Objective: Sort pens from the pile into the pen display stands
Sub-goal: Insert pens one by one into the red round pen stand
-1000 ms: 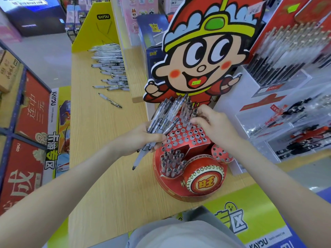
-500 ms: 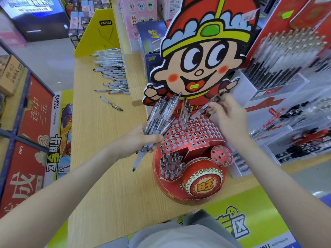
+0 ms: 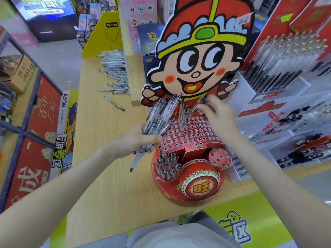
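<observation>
The red pen display stand point(image 3: 198, 187) sits on the wooden table point(image 3: 100, 158), near the person's body. The left hand point(image 3: 141, 140) is just left of the stand, fingers curled tight round a bundle of pens point(image 3: 161, 115). They are clear-barrelled and fan up toward the stand's back, and one tip hangs below the fist. The right hand point(image 3: 216, 115) is over the stand's back right part, thumb and fingertips pinching a single pen point(image 3: 201, 102). It is tilted, with its lower end at the top rows of the stand's holed deck point(image 3: 189, 138); cannot tell if that end is in a hole. A few upright pens point(image 3: 182, 111) stand in holes at the stand's back, between the two hands. The stand's lower front-left tier is packed with a cluster of pens point(image 3: 167, 166), button ends up. A small round holed cup point(image 3: 219, 158) sits on the stand's front right, beside the drum-shaped front. A big cartoon cut-out point(image 3: 198, 56) rises right behind the stand. The pile of pens point(image 3: 114, 72) lies on the table well behind and left of the stand. A lone pen point(image 3: 114, 103) lies between that pile and the stand. Clear racks point(image 3: 286, 56) of dark pens are to the right of the stand, blurred. Red boxes point(image 3: 35, 122) sit well left of the stand, past the table edge. A yellow board point(image 3: 107, 33) stands far behind the stand, beyond the pile.
</observation>
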